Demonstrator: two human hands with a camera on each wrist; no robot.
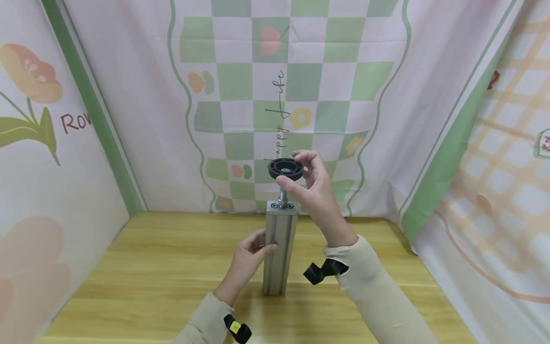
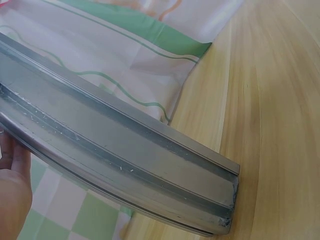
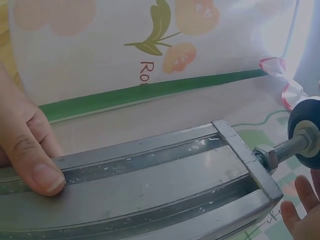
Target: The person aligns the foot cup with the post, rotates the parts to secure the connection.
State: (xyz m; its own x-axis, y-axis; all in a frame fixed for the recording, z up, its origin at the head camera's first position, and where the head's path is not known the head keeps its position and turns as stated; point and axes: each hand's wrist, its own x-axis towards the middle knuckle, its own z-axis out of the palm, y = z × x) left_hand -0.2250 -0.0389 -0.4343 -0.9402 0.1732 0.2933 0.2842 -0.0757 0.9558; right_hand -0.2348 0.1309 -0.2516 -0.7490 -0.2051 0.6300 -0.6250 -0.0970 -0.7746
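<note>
A silver aluminium profile (image 1: 279, 258) stands upright on the wooden table, its lower end on the tabletop. My left hand (image 1: 246, 258) grips it around mid-height, with the thumb on the near face. On top sits an end plate (image 3: 245, 157) with two screws, a nut (image 3: 266, 157) and a threaded stud (image 3: 292, 146) rising from it. The stud carries a black round levelling foot (image 1: 273, 171). My right hand (image 1: 317, 193) holds the foot's rim between thumb and fingers. The left wrist view shows the grooved profile (image 2: 120, 135) down to its lower end.
The wood-grain table (image 1: 172, 267) spreads out around the profile. Behind it hangs a green-and-white checked cloth (image 1: 234, 81), with printed curtains (image 1: 26, 181) on both sides. Black straps (image 1: 324, 271) are on both sleeves.
</note>
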